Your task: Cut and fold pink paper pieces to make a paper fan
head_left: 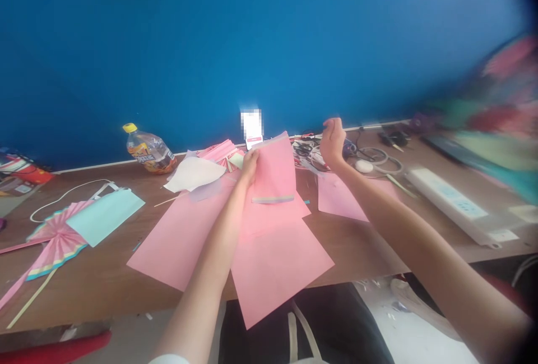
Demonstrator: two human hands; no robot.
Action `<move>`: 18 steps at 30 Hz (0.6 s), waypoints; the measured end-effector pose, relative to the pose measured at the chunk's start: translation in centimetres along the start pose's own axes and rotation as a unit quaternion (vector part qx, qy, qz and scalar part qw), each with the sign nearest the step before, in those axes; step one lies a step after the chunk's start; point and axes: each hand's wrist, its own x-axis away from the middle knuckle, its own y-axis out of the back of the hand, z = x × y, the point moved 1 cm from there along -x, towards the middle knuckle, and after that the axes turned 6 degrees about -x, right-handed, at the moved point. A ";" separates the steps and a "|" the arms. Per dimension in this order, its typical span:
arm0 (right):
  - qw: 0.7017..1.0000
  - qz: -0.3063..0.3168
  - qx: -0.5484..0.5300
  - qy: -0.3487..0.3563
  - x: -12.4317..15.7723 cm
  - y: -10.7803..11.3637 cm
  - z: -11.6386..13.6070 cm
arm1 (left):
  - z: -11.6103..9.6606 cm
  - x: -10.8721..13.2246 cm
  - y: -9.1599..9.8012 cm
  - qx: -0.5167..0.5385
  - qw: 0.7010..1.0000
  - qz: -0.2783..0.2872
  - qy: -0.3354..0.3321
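My left hand (250, 166) is closed on the left edge of a pink paper sheet (273, 170), which has a thin striped band along its lower edge and is held up off the desk. To the right, my right hand (333, 142) is raised apart from that sheet, fingers curled together; whatever they may hold is too small to make out. Beneath the held paper, a pink sheet (281, 268) overhangs the desk's front edge, and another pink sheet (176, 240) lies flat to its left. A lilac-pink sheet (342, 198) lies under my right forearm.
At left are a pleated paper fan (61, 235), a light blue face mask (105, 215) and a tilted bottle (149, 151). A lit phone (253, 128) stands against the blue wall. Tangled cables (309, 151) and a white power strip (454, 201) occupy the right side.
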 end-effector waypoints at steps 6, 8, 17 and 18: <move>0.999 -0.028 -0.024 -0.035 3.1 -3.6 -0.4 | -0.7 0.2 -0.1 0.000 0.999 0.023 0.024; 0.998 -0.004 -0.063 -0.018 3.5 -4.5 -0.5 | -0.9 0.3 -0.2 -0.009 0.999 0.034 0.041; 0.987 0.123 -0.097 0.022 3.9 -5.7 -1.4 | -1.5 1.2 0.0 -0.047 0.997 -0.024 0.056; 0.988 0.118 -0.090 0.032 4.0 -5.9 -1.6 | -1.7 1.3 -0.1 -0.054 0.997 -0.026 0.054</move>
